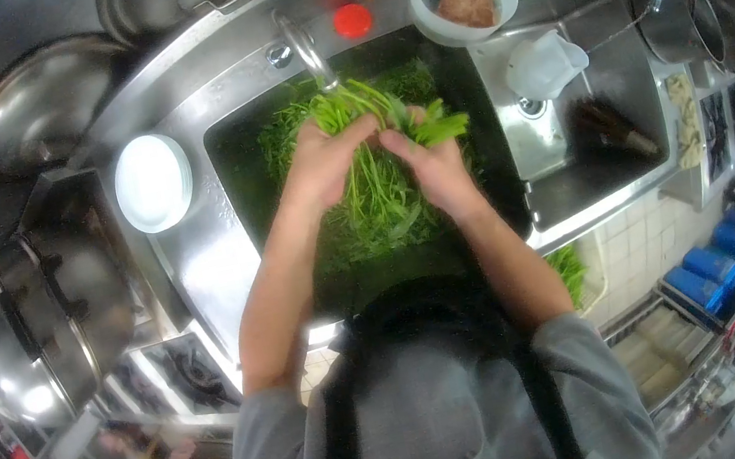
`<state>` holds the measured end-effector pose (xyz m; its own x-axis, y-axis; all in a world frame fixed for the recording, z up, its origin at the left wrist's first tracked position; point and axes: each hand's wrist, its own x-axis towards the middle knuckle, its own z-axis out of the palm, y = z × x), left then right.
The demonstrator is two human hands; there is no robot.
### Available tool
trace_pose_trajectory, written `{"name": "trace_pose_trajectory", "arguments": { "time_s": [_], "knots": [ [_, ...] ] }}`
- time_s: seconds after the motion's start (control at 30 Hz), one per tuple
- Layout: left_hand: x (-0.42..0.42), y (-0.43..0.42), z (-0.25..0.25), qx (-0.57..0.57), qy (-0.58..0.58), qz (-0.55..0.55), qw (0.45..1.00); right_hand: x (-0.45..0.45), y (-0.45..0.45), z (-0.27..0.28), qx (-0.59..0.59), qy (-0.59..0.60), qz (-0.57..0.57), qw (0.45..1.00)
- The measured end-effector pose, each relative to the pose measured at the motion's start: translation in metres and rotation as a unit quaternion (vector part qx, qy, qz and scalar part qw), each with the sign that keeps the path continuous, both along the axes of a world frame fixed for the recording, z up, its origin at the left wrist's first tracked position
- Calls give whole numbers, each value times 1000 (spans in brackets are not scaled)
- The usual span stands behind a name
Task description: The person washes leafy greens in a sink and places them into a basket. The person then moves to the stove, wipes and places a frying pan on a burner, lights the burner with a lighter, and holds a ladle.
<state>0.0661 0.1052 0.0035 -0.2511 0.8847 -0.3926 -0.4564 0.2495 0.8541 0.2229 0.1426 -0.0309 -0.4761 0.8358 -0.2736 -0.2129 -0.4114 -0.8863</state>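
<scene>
"Two hands observed?"
"Both. The left hand [321,161] and right hand [437,166] held a bunch of leafy greens [349,113] just below the faucet [315,60], over more greens [387,226] in the sink basin [232,155]."
"Fingers?"
"Thumbs pressed the bunch, nearly meeting; other fingers were largely hidden, their pinch undeterminable."
"Adjacent?"
"White plates [153,184], left of the basin."

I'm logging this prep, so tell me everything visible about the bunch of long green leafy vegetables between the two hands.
The bright green bunch of long, thin-stemmed leafy vegetables is gripped by the bare left hand and right hand, close to the curved silver metal faucet. Stems arch beyond the hands; strands trail between them over the dark rectangular sink. Where it ends among the green leaves below is unclear.
</scene>
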Motion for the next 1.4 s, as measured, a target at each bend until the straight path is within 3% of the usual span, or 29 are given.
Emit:
{"name": "trace_pose_trajectory", "arguments": {
  "time_s": [0.07,0.13,0.23,0.47,0.57,0.63,0.67,0.7,0.77,0.83,0.93,1.03,1.1,1.13,1.2,1.23,1.33,1.37,1.4],
  "knots": [
    [0,0,0,16,-7,-3,1000,1,1,1,-33,26,-2,999],
    [4,1,1,-26,-17,81,996,2,2,0,-93,45,-36,994],
    [4,0,5,-10,-67,124,990,5,5,3,-119,63,-56,989],
    [9,7,-3,-3,46,97,994,-3,-3,-5,-30,8,-25,999],
    [-17,12,14,11,-125,213,969,4,3,2,-24,-12,-37,999],
    [-38,11,19,-13,-57,251,966,11,9,3,-27,3,-39,999],
    [-45,6,22,-40,12,182,982,12,13,3,-22,-4,-39,999],
    [-41,6,27,-42,13,184,982,11,13,3,-18,-11,-37,999],
    [-17,10,43,-92,211,-3,973,3,10,11,-10,-28,-22,999],
    [-1,12,37,-75,215,-64,972,-7,6,24,102,-65,19,992],
    [-6,13,21,-79,186,-32,979,-1,4,13,96,-93,55,989],
    [-27,10,25,-97,252,-120,955,8,7,20,72,-106,76,989],
    [-32,6,34,-36,421,-200,884,12,6,13,31,-85,76,993],
    [-36,6,32,-36,422,-200,884,13,4,13,47,-90,76,992],
    [-46,7,28,-1,592,-239,770,14,2,15,44,-96,88,991],
    [-49,7,28,-2,591,-239,770,14,2,17,41,-103,100,989],
    [-68,8,16,-49,691,-63,718,15,3,20,41,-116,114,986],
    [-80,6,4,-46,691,-64,718,17,4,19,42,-117,111,986],
    [-85,7,10,-83,645,-39,759,18,6,16,30,-99,91,990]
  ]
}}
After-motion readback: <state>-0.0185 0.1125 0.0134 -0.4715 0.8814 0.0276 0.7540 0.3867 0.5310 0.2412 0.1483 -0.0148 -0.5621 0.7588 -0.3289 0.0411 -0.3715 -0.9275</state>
